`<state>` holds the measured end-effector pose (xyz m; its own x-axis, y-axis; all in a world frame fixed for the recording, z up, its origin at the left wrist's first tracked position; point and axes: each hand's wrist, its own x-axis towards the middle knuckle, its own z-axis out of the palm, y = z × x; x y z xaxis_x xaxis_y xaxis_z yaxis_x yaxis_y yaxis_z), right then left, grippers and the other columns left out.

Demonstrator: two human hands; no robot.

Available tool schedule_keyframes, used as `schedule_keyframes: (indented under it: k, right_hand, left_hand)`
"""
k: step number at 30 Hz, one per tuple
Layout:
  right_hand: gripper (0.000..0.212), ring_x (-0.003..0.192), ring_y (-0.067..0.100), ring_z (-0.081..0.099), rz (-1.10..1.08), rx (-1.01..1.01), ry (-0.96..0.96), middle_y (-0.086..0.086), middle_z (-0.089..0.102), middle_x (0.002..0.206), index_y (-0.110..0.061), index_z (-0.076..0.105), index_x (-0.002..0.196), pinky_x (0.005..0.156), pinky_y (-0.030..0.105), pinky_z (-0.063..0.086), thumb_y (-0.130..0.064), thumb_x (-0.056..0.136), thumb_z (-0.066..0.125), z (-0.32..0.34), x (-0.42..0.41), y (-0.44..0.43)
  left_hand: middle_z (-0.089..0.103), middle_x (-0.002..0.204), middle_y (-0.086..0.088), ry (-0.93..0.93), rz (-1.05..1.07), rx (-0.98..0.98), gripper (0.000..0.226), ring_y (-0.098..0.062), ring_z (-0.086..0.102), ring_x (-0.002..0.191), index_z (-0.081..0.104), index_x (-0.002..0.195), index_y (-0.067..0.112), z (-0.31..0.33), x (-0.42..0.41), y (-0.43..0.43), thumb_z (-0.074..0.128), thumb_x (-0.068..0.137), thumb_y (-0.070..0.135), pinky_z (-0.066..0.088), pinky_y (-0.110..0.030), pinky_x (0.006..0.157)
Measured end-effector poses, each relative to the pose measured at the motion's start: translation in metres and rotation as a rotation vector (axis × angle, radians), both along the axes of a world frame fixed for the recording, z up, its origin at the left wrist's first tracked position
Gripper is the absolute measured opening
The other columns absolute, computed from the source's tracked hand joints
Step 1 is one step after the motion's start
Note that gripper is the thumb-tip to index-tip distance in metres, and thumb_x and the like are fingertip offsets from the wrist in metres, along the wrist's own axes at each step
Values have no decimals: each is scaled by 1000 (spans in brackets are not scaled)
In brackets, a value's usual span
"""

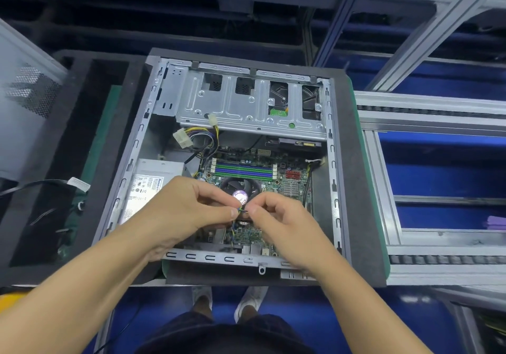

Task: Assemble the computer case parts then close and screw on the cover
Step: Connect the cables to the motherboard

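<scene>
Hands meet over the open computer case (208, 258).
Left hand (189, 208) and right hand (276, 216) pinch thin wires (241, 209), half-hiding the CPU fan (232, 186); power supply (149, 182) left, drive cage (246, 107) beyond.

Bare forearms (82, 285), dark clothing (219, 337), pale shoes (252, 297)

Pad: the open grey metal computer case (332, 162) lies on the dark foam pad (358, 189).
Case, far edge: the silver sheet-metal drive cage (246, 107).
Case, left edge: the boxy silver power supply (153, 170).
Right of that: the green motherboard (294, 186), with the round black fan (232, 185) on it.
Over the fan: left hand (189, 211) and right hand (279, 216), with a thin wire (241, 209) between them.
</scene>
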<state>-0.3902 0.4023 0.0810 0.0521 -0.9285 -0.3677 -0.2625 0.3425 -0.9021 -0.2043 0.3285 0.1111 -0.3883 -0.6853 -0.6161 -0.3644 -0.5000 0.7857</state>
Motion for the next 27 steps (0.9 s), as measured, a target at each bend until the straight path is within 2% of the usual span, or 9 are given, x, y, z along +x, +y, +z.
schedule_keyframes:
  k: [3,8,11,16,20,25,27]
  right_hand:
    - [19,54,-4,49,-4,32,-13,-19,59,67,-31,68,85,55,8,36,-26,102,62,0,-3,0]
    - [19,72,-3,56,-44,-55,107,-22,64,77,-34,67,83,69,11,44,-23,98,66,0,6,1]
    - [26,72,-1,57,-41,-145,161,-28,62,79,-39,62,80,65,10,42,-20,98,66,2,14,4]
    - [25,59,4,55,-88,-198,225,-30,60,81,-36,60,78,56,11,39,-21,97,66,2,30,8]
    - [25,62,-1,55,-177,-64,86,-18,65,69,-34,66,74,60,13,43,-23,96,68,3,35,3]
    - [24,59,7,54,-2,151,-73,-8,68,69,-26,70,79,59,26,47,-24,101,63,8,15,-7]
    - [23,62,8,53,-6,182,-172,-6,65,70,-22,73,82,57,25,46,-17,102,62,7,12,-7]
  left_hand:
    - [76,81,-10,-1,-22,-28,14,-18,74,77,82,83,18,1,2,0,84,72,10,57,-20,70]
    - [76,83,-15,53,1,28,19,-20,74,78,81,83,12,1,5,-1,84,65,15,58,-22,70]
    - [76,84,-16,47,0,55,10,-21,75,79,81,83,11,2,7,-3,81,73,6,58,-22,70]
    - [76,82,-11,-20,-41,-7,12,-14,73,77,82,79,15,7,10,-5,84,71,6,54,-14,67]
    - [77,80,-2,-96,-92,-81,14,-7,71,76,82,77,24,7,11,-11,87,66,16,51,-10,67]
    - [77,80,2,-105,-125,-123,18,-6,72,77,82,77,29,6,10,-12,87,68,15,51,-10,66]
    - [77,81,3,-109,-134,-133,20,-6,72,78,82,78,30,6,10,-13,88,68,14,52,-11,68]
